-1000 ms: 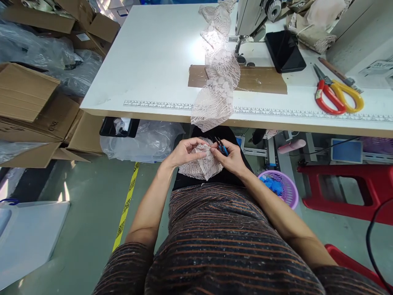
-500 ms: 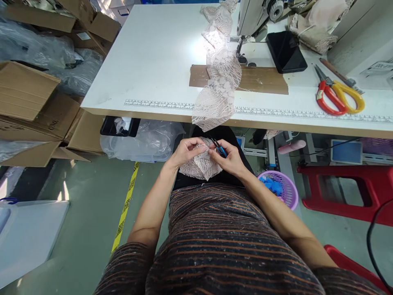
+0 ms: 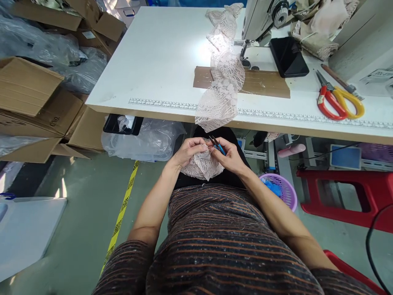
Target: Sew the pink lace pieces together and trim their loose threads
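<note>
In my lap lies a small piece of pale pink lace [image 3: 203,166]. My left hand [image 3: 186,150] pinches its upper edge with closed fingers. My right hand [image 3: 229,155] is closed round small blue-handled thread snips [image 3: 216,145], whose blades point at the lace edge between my hands. A long strip of the same lace [image 3: 221,88] runs across the white sewing table [image 3: 159,53] and hangs over its front edge just above my hands.
A sewing machine [image 3: 264,14], a black phone [image 3: 288,56] and red and yellow scissors [image 3: 337,98] lie on the table's right. Cardboard boxes [image 3: 33,106] and plastic bags stand at left. A purple basket [image 3: 281,192] and a red stool [image 3: 346,196] are at right.
My hands have stayed together on the lace, with the snips shifting slightly toward the lace edge. The view has drifted a little to the left.
</note>
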{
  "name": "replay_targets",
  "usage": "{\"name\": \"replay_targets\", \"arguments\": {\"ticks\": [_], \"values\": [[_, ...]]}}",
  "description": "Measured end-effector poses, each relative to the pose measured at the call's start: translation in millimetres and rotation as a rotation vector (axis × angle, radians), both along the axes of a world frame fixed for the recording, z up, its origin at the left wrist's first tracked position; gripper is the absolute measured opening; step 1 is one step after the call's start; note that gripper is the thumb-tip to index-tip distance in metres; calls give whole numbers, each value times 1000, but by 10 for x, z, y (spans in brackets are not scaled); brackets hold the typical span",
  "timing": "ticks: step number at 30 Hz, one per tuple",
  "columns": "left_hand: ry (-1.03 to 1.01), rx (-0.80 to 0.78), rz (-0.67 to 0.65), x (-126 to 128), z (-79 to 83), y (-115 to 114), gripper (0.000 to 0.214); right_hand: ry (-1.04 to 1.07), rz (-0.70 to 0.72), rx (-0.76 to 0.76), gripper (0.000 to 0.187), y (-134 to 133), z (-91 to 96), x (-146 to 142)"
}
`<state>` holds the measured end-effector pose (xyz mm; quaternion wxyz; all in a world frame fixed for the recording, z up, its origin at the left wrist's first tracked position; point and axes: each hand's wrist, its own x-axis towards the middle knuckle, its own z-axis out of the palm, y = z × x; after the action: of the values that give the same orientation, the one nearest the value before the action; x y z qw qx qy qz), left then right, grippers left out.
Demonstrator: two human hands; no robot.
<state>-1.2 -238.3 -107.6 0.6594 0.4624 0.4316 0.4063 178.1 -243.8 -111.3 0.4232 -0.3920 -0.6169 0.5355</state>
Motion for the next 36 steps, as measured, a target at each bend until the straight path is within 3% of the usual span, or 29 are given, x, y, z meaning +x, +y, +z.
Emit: {"name": "replay_targets", "arguments": {"ticks": [6, 12, 17, 23, 26, 29, 32, 34, 36], "values": [[-61, -26, 21, 31, 39, -2, 18, -4, -42, -15, 36, -16, -27, 4], [-148, -135, 73, 76, 50, -31, 20, -137, -122, 40, 60, -62, -86, 30], [-165, -150, 78, 77, 46, -30, 21, -243, -91, 163, 55, -65, -120, 23], [-143, -152, 78, 96, 68, -29, 22, -366, -126, 164, 51, -56, -104, -1], [-53, -92, 82, 109, 21, -18, 24, -387, -126, 98, 48, -61, -150, 11], [208, 101, 115, 70, -69, 25, 24, -401, -53, 2, 44, -70, -224, 90], [429, 308, 264, -14, -122, 98, 34, -539, -237, 86, 41, -63, -246, 234], [377, 304, 344, -44, -103, 151, 35, -572, -348, 190, 36, -49, -200, 327], [192, 196, 319, -17, -46, 195, 36, -537, -359, 280, 29, -34, -109, 385]]}}
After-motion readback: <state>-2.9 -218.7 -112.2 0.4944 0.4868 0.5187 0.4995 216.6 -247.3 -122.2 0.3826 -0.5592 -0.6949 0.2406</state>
